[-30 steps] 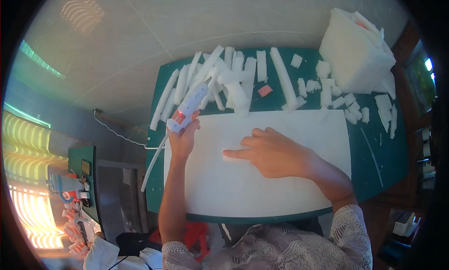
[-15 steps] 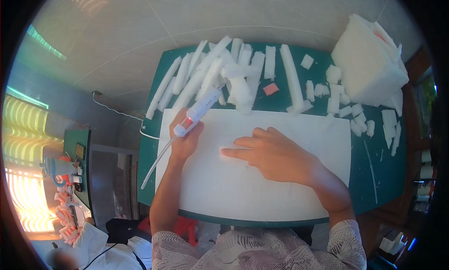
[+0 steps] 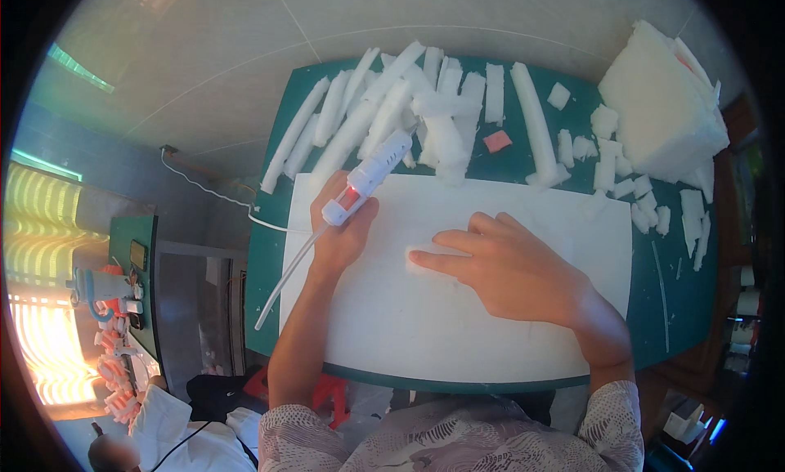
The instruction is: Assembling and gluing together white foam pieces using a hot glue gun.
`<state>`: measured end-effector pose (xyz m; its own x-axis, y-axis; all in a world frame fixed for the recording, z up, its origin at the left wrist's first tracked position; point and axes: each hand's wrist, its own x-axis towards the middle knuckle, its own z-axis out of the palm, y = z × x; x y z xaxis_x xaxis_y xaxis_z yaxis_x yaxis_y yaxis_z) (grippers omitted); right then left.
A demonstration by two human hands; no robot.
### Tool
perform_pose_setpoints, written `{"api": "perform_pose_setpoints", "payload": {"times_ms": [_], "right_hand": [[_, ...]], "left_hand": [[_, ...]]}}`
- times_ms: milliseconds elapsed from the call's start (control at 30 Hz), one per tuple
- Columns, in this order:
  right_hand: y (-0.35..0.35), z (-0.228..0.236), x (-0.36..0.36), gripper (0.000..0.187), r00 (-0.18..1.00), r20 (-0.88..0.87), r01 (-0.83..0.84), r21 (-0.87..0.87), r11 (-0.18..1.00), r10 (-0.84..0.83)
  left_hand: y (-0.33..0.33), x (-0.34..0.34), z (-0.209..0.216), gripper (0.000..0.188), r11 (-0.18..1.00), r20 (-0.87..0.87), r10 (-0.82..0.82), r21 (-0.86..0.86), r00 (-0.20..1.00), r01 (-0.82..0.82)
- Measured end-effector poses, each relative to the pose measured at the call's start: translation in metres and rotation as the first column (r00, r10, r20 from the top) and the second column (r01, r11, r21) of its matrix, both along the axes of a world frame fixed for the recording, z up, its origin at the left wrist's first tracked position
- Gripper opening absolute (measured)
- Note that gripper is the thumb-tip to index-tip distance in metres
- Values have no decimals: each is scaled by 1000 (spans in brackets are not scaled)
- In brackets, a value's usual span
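Red stool: near left, partly hidden below the tabletop's edge.
White sheet: flat over the near part of the green tabletop.
Right hand: one finger stretched out, its tip on a small white piece near the sheet's middle; whether it also pinches the piece, I cannot tell.
Left hand: wrapped around a white glue gun, nozzle aimed far right, glue stick trailing near left.
Step in hand: apparently steadying the small piece, gun kept aside.
Next move: probably calls for even finger pressure and a hot nozzle clear of skin.
Far tabletop: white foam strips, a pink scrap; at far right, a large foam block.
Room: bright striped window left, grey wall far.
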<state>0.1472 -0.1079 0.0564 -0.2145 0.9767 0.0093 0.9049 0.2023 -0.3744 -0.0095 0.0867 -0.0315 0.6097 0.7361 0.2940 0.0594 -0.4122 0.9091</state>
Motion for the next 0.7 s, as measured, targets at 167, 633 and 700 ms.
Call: {"api": "perform_pose_setpoints", "payload": {"times_ms": [167, 633, 700], "right_hand": [[0, 2, 0, 62, 1000, 0, 8, -50, 999, -8], [-2, 0, -6, 59, 1000, 3, 30, -10, 1000, -30], [-3, 1, -7, 59, 999, 26, 37, -23, 999, -36]], "left_hand": [[0, 0, 4, 10, 999, -78, -22, 38, 997, 25], [-1, 0, 2, 14, 999, -53, 15, 39, 998, -13], [1, -2, -1, 14, 998, -65, 20, 56, 998, -16]]}}
